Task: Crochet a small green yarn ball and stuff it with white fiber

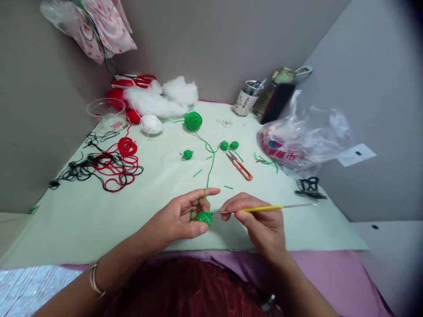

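My left hand (185,215) pinches a small green crochet piece (204,218), its index finger stretched out with green yarn running over it. My right hand (257,220) grips a crochet hook (264,208) with a yellow handle; its left metal end meets the right edge of the green piece. From my left index finger the yarn (210,169) leads back to a green yarn ball (193,121). Beyond my hands lie a small green crocheted ball (187,154), two more little green balls (229,145) and orange-handled thread snips (239,166).
Tangled black and red yarn (109,167) covers the left side. White stuffing (161,97) and a white yarn ball (151,125) lie at the back left. At the right are a plastic bag (304,136), a phone (277,103), a pen cup (247,99) and a black hair clip (310,188).
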`<state>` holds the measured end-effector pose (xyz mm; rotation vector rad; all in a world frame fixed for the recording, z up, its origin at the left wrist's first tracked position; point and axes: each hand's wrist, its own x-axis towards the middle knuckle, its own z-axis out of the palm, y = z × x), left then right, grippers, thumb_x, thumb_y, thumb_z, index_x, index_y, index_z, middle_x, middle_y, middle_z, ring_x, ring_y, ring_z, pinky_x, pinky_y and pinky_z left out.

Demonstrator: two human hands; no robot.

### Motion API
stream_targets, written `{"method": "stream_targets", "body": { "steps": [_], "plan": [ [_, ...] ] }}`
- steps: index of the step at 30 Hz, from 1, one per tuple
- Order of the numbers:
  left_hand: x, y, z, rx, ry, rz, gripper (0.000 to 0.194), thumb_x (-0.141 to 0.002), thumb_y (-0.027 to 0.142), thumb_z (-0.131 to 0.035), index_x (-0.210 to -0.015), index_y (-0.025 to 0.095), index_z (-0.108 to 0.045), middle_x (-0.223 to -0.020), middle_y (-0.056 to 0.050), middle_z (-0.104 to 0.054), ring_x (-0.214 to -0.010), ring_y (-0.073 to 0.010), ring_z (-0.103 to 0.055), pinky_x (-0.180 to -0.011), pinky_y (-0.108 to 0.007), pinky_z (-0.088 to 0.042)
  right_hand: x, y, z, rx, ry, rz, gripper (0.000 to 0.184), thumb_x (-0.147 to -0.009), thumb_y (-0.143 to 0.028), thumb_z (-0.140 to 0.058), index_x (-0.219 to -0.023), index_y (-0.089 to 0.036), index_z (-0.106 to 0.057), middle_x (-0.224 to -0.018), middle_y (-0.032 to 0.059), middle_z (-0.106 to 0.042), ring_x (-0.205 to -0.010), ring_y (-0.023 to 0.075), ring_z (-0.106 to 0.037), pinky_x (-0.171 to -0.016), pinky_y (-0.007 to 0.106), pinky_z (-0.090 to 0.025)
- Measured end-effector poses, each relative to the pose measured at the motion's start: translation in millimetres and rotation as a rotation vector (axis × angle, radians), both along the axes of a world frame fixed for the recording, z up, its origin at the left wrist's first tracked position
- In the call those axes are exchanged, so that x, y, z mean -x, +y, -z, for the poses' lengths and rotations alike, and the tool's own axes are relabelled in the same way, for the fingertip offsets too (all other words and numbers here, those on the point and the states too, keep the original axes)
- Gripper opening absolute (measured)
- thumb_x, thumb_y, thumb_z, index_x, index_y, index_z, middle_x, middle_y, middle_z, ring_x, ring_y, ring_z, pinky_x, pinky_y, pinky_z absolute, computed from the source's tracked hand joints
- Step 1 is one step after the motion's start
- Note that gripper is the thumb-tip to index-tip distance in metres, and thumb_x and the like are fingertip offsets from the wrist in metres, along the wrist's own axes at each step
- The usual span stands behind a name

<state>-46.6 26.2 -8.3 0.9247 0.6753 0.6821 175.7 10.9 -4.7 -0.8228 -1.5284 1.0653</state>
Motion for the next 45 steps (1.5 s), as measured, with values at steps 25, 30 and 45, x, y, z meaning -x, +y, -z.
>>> {"method": "stream_targets", "body": {
  "steps": [25,30,45],
  "plan": [
    [1,0,5.2,0.177,-0.273,0.078,0.043,-0.088,0.032,-0.068,-0.129,0.018,-0.075,-0.095,-0.006,-0.061,-0.075,-0.0156,-0.061,-0.069,-0.028,-0.052,5,3,3.5,0.425,0.339,-0.007,0.015,-0.088,-0.036,-0.081,-0.085,-0.021,-0.082,-0.074,0.0041,-0.078,-0.058,0.0141,-0.068,-0.056,0.026,-0.057],
    [3,-3,2.9,0.087,-0.097,0.05,0.051,-0.082,0.031,-0.083,-0.132,0.024,-0.072,-0.104,-0.004,-0.068,-0.1,-0.0202,-0.068,-0.096,-0.032,-0.049,9,1,7.0,0.473,0.4,-0.031,0.018,-0.088,-0.037,-0.081,-0.083,-0.02,-0.08,-0.071,0.0028,-0.076,-0.052,0.0121,-0.063,-0.054,0.025,-0.055],
    [-15,-9,2.9,-0.191,0.198,-0.16,0.082,-0.069,0.021,-0.09,-0.146,0.032,-0.062,-0.111,-0.001,-0.062,-0.105,-0.0189,-0.061,-0.106,-0.036,-0.046,21,-6,17.4,0.023,0.062,0.065,0.014,-0.099,-0.025,-0.069,-0.102,-0.028,-0.083,-0.097,0.004,-0.079,-0.09,0.0183,-0.07,-0.079,0.031,-0.056]
  ]
}}
